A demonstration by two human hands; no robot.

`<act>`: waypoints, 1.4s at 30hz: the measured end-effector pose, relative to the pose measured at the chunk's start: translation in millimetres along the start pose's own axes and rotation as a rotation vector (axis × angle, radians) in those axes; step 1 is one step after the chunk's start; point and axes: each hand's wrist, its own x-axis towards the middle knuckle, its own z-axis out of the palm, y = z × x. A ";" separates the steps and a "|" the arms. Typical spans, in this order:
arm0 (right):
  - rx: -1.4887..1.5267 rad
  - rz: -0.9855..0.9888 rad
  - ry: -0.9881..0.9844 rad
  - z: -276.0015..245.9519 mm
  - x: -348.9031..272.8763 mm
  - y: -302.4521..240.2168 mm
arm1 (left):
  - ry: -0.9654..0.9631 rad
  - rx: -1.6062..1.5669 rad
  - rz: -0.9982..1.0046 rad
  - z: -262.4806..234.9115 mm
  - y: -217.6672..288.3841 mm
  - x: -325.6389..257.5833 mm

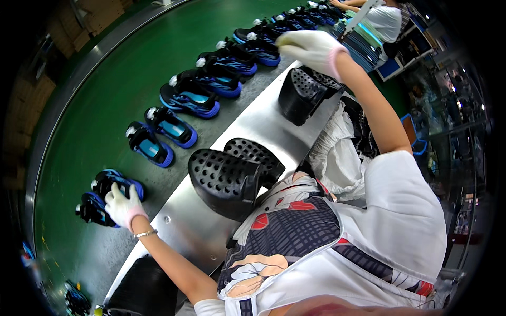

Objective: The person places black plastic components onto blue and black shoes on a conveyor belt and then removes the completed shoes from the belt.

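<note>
My left hand (pixel 124 206), in a white glove, rests over a pair of black-and-blue running shoes at the left. Its fingers are spread across the nearer shoe (pixel 136 188); the other shoe (pixel 95 210) is partly behind the hand. Raised at the upper right, my gloved right hand (pixel 312 48) has its fingers curled together. Something yellowish shows at those fingertips, too blurred to name. Below that hand stands a black perforated form (pixel 300 95), rounded like a shoe toe. A second pair of such perforated forms (pixel 224 179) stands in front of my apron.
Several more running shoes (pixel 190 100) line the green conveyor belt (pixel 105 121), white wads in them. A metal ledge (pixel 179 224) runs along its near side. A white cloth-like bag (pixel 340 152) lies to the right. Another person (pixel 385 23) is at the far right.
</note>
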 end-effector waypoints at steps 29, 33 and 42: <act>-0.004 0.087 -0.348 38.5 -63.2 90.6 | -0.125 -0.631 0.207 50.9 84.2 -9.5; -0.007 0.042 -0.315 37.0 -65.5 98.9 | -0.131 -0.628 0.230 46.5 85.9 -16.2; 0.002 -0.018 -0.311 45.1 -65.5 103.5 | -0.177 -0.650 0.223 44.3 74.7 -21.2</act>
